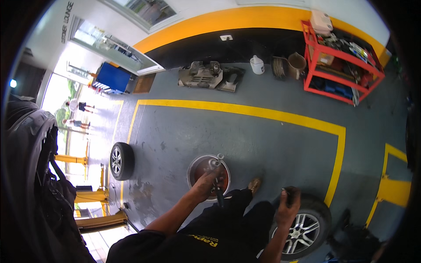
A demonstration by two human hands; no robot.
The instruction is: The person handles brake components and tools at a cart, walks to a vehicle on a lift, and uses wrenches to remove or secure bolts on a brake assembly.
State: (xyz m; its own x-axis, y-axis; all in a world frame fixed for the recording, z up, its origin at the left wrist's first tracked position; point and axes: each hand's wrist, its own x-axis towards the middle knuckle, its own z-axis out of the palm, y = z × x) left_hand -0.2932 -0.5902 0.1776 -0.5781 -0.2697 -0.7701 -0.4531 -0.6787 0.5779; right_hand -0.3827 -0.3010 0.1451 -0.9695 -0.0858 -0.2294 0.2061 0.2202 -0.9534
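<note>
My left hand (204, 185) is closed around a metal tool (214, 163) with a round, shiny head and what looks like a dark handle below the fist. Another small ring-like metal end shows just beyond that head; I cannot tell whether it is a separate piece. Beneath this hand, a round metal basin (190, 175) with a reddish-brown inside stands on the floor. My right hand (287, 208) is raised with curled fingers, above a wheel (302, 234) with silver spokes. A small dark thing may be between its fingertips, too small to name.
Another wheel (122, 161) stands at the left, near yellow lift parts (94, 196). Along the far wall are dirty vehicle panels (199, 76), a white jug (257, 65), a brown bucket (297, 65) and a red tool cart (308, 65). Two people (78, 106) are in the left background.
</note>
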